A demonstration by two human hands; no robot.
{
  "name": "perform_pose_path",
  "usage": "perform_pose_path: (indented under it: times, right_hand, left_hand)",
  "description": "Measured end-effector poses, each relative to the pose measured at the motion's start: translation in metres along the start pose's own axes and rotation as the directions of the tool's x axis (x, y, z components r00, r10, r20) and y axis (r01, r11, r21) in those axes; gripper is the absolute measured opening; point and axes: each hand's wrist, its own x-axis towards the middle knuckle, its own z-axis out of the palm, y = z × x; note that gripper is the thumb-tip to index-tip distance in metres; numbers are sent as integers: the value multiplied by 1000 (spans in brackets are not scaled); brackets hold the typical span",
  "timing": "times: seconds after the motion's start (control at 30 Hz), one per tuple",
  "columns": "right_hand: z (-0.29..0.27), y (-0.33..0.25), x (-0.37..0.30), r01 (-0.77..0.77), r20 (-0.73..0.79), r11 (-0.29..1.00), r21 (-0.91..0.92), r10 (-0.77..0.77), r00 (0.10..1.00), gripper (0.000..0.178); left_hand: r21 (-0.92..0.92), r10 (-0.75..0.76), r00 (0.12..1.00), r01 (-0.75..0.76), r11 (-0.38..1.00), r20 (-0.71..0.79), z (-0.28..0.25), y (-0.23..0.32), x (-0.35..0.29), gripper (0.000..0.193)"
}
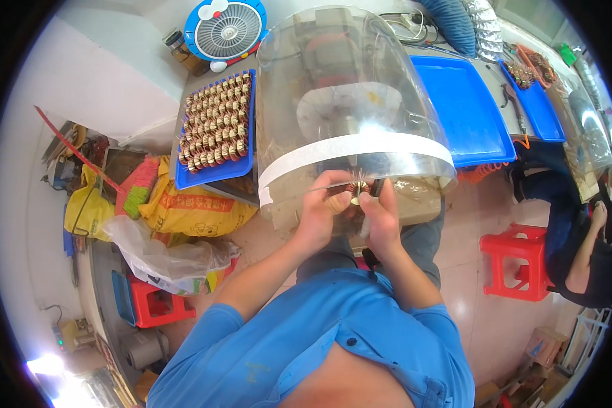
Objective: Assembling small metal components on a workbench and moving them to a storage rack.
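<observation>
Both my hands meet in front of a clear plastic hood (347, 68) with a white band along its near edge. Between the fingertips of my left hand (316, 216) and my right hand (382, 223) is a small copper-wound coil (357, 190). Its thin wire ends stick up, and a cream part shows at its bottom. My left thumb and fingers pinch it from the left, my right thumb from the right. A dark, slim object shows by my right fingers; its kind is unclear. To the left, a blue tray (249, 160) carries rows of similar coils (217, 122).
Right of the hood lies a blue tray (462, 112), with pliers (515, 105) and a smaller blue tray (547, 122) beyond. A blue fan (226, 30) stands at the back left. Yellow sacks (190, 207) lie below left. A person (585, 251) sits at right near a red stool (517, 262).
</observation>
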Motion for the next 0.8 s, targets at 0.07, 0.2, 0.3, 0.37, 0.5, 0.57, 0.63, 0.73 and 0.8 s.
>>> perform_pose_path:
  times: [0.07,0.2,0.3,0.37,0.5,0.57,0.63,0.73,0.8]
  right_hand:
    - [1,-2,1,-4,10,1000,-6,4,1000,27]
    - [3,-2,1,-14,1,999,-31,14,1000,26]
    - [3,0,2,-31,-5,1000,-2,31,999,27]
    - [6,0,3,-32,0,999,22,32,999,27]
    - [12,-2,4,-50,-9,996,68,50,999,25]
    - [13,-5,5,-50,-16,994,97,52,999,24]
    - [15,-7,6,-68,-31,990,127,72,997,22]
    - [15,-7,8,-86,-29,988,131,91,995,22]
    - [17,-7,11,-85,-36,986,141,91,995,22]
  left_hand:
    - [-27,-25,1000,25,999,-2,-2,-2,0,48]
    - [-66,-22,1000,22,998,7,1,0,2,47]
    - [-33,-31,999,31,999,21,1,0,2,45]
    - [-32,-19,1000,19,999,-9,1,0,2,43]
    - [-29,-6,1000,6,1000,0,-1,0,3,39]
    - [-4,-16,1000,16,1000,-16,3,1,5,33]
    - [2,-29,999,29,1000,-25,2,0,7,30]
    - [6,-46,998,46,999,-42,-2,-1,9,26]
    - [8,-52,997,53,999,-48,-2,-1,10,24]
